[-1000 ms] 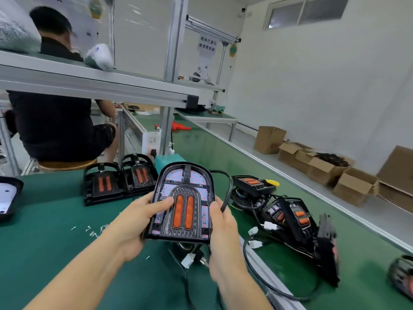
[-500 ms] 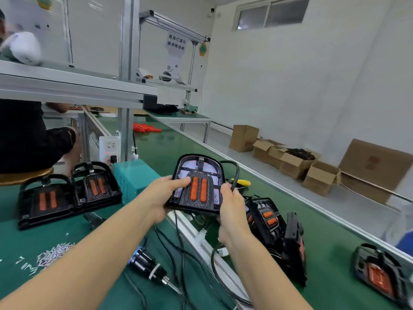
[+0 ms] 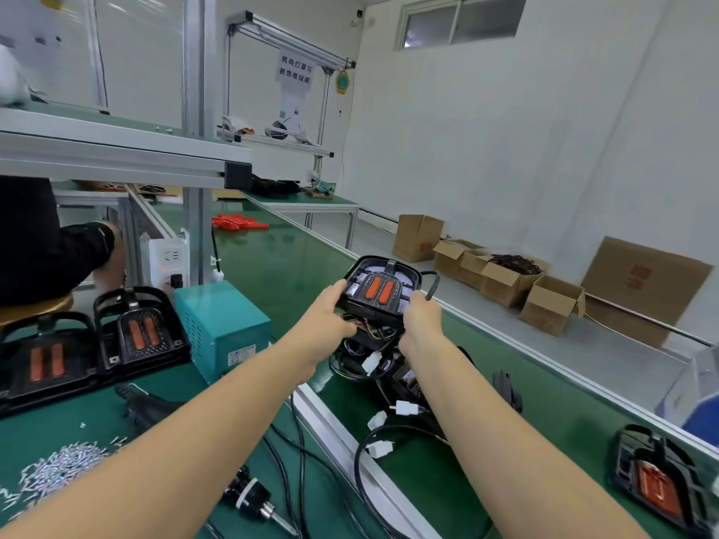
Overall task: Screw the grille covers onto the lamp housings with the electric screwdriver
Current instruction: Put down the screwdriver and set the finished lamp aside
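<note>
I hold a black lamp housing [image 3: 383, 290] with two orange lenses and a grille cover at arm's length, above a pile of other housings and cables [image 3: 383, 363] on the green belt. My left hand [image 3: 326, 317] grips its left edge and my right hand [image 3: 421, 319] its right edge. The electric screwdriver [image 3: 255, 499] lies on the table under my left forearm, bit pointing right. A heap of small silver screws [image 3: 58, 466] lies at the lower left.
Two more lamp housings [image 3: 89, 344] sit at left beside a teal power box [image 3: 221, 328]. Another housing [image 3: 661, 480] lies at lower right. Cardboard boxes [image 3: 505, 280] line the floor by the wall. A seated person [image 3: 46, 243] is at far left. A metal rail [image 3: 342, 433] divides bench and belt.
Both hands have carried the housing away from me and to the right, out over the pile on the belt. My view has swung right, and the screwdriver and screws have come into sight.
</note>
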Motion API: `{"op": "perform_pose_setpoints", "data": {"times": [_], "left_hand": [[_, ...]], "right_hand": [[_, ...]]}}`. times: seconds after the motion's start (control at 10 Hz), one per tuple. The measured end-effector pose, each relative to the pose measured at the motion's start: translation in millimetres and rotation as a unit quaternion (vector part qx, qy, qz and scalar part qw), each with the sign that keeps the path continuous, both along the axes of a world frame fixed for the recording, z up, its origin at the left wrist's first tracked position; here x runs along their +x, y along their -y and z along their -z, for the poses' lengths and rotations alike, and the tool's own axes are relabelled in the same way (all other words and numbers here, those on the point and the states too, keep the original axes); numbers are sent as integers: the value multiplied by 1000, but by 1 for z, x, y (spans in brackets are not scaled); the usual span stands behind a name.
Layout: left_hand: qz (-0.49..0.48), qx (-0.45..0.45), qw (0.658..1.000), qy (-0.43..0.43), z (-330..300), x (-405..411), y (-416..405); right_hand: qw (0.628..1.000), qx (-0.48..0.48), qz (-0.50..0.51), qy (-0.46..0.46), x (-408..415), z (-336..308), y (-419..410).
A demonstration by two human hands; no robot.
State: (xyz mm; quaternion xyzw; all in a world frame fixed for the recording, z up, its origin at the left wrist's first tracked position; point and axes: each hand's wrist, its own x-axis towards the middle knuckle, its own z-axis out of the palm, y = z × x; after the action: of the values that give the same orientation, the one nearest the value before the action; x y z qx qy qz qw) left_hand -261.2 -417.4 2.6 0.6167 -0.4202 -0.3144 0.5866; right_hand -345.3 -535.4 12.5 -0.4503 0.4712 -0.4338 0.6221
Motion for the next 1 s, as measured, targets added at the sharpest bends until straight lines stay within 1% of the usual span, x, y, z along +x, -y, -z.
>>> {"op": "perform_pose_setpoints", "data": {"times": [0.1, 0.2, 0.3, 0.4, 0.5, 0.6, 0.7, 0.8, 0.9, 1.0], "left_hand": [[-12, 42, 994, 104, 5, -3, 4], [-1, 68, 976, 205, 12, -5, 8], [26, 87, 954, 287, 17, -7, 14], [52, 125, 918, 374, 22, -13, 22], [57, 161, 885, 432, 29, -18, 30], [67, 181, 868, 457, 38, -21, 37], [70, 200, 857, 469, 41, -21, 42], [65, 217, 853, 470, 41, -21, 42], [68, 226, 851, 468, 43, -20, 40], [67, 229, 851, 468, 44, -21, 37]], "right_hand": [[999, 38, 17, 5, 6, 4, 8], [997, 70, 31, 1, 10, 4, 10], [997, 69, 24, 38, 12, 8, 15], [996, 28, 2, 87, 15, 18, 25], [993, 85, -2, 85, 16, 15, 33], [916, -66, -90, -386, 11, 14, 32], [970, -57, 13, -236, 6, 11, 41], [931, -84, 51, -351, 1, 9, 37], [857, -181, -17, -482, 1, 14, 36], [798, -250, -110, -537, 0, 19, 28]]}}
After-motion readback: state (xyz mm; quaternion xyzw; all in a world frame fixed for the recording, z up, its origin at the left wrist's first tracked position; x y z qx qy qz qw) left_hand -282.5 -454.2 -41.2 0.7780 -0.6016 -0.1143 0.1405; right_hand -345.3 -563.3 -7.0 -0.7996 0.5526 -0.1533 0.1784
